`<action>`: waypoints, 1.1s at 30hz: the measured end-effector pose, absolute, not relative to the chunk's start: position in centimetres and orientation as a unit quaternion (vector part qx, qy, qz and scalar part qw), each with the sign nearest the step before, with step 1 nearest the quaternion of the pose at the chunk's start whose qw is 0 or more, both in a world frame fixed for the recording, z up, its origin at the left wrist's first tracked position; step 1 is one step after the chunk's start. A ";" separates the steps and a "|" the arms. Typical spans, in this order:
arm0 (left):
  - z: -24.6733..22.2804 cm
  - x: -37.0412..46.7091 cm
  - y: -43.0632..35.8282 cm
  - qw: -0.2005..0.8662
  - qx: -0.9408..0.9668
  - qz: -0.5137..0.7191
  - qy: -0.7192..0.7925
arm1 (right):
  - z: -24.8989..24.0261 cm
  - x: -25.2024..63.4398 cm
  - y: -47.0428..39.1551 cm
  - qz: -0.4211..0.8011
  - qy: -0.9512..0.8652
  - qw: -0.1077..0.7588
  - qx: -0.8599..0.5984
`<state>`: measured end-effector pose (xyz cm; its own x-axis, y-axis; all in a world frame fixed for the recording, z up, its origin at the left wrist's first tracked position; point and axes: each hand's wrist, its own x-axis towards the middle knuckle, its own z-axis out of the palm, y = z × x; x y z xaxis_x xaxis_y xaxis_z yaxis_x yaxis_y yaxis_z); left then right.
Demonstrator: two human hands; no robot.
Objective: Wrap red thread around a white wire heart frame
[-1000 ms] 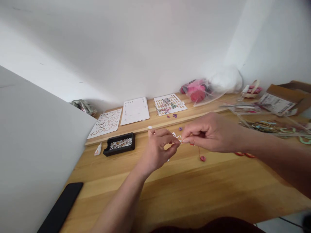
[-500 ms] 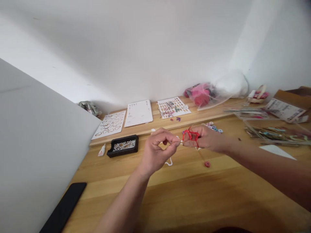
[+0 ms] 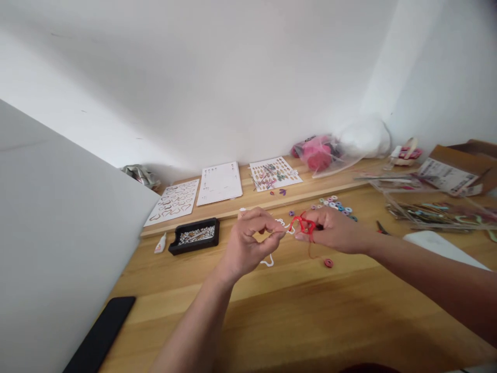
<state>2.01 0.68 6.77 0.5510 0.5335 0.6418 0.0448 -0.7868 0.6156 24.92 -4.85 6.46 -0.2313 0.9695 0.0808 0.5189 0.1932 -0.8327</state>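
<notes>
From the red outline piece [image 3: 305,224], held just above the wooden table [image 3: 279,316], the left hand [image 3: 250,243] sits at 9 o'clock and the right hand [image 3: 336,229] at 3. The right thumb and forefinger are clamped on the piece. The left thumb and forefinger meet at their tips beside its near end; whether they pinch a thread there, I cannot tell.

A thin thread runs down to 1 red spool [image 3: 328,263] at 5 o'clock. A purple spool [image 3: 291,213] lies near 10, more spools [image 3: 338,205] at 2. The left hand partly covers white cutouts [image 3: 267,263]. Farther at 9 are a black tray [image 3: 194,249] of beads and a small bottle [image 3: 160,243]; 3 paper sheets [image 3: 219,184] lie between 9 and 11. The right forearm overlaps a white board [image 3: 442,247].
</notes>
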 end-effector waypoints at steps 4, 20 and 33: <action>6.9 1.8 0.7 0.252 0.869 0.400 0.147 | 7.4 25.7 -4.0 0.340 -0.702 0.308 -0.545; 7.3 1.8 0.3 0.292 0.910 0.281 0.088 | 8.9 25.3 -1.7 0.316 -0.714 0.302 -0.547; 7.3 1.1 0.9 0.291 0.909 0.275 0.117 | 11.1 31.7 -2.8 0.250 -0.705 0.230 -0.623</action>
<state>1.09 0.86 7.34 0.8206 0.3737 0.4323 0.0533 -0.8033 0.5932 31.69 -2.82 11.10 -0.1182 0.9929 0.0132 0.7629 0.0994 -0.6389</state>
